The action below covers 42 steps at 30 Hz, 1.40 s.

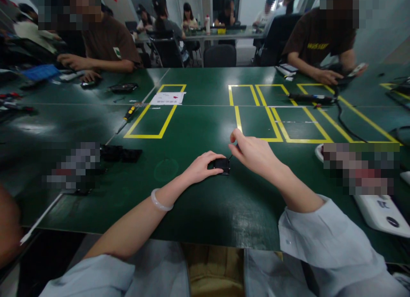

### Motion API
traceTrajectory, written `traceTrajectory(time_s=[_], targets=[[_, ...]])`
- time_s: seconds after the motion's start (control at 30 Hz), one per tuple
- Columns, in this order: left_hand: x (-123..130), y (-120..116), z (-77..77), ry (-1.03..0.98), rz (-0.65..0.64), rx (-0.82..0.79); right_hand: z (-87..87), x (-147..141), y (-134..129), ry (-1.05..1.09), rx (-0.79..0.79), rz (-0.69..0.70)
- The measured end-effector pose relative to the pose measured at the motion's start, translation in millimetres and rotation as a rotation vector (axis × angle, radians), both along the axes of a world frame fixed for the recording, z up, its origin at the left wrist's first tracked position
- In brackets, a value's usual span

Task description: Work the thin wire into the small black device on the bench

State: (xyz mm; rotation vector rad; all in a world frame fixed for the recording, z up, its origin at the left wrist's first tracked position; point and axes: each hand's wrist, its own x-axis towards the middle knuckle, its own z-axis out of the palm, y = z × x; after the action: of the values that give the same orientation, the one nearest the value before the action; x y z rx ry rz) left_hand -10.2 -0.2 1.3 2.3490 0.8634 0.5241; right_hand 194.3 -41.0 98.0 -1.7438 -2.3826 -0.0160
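Note:
On the green table in front of me lies a small black block-like part. My left hand is closed on it, the thumb on the near side and the fingers along the far side. Just to the right, my right hand is raised a little over the table with thumb and index finger pinched. A thin dark strand runs from that pinch down to the part's right edge. Whether it is a wire or a slim tool I cannot tell.
Black parts lie to the left, and a yellow-black screwdriver beyond them. Yellow tape rectangles mark the table. A white device is at right. Across the table, a dark rod-shaped tool with a cable lies near two seated people.

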Motion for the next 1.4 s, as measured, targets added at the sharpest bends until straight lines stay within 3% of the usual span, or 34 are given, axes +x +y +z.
traceTrajectory(time_s=[1.0, 1.4], targets=[[-2, 5, -1.4, 0.013, -0.01, 0.007, -3.4, -2, 9, -0.008, -0.009, 0.02], [-4, 7, 1.6, 0.023, -0.033, 0.012, -3.1, -15, 12, -0.056, -0.026, -0.023]])
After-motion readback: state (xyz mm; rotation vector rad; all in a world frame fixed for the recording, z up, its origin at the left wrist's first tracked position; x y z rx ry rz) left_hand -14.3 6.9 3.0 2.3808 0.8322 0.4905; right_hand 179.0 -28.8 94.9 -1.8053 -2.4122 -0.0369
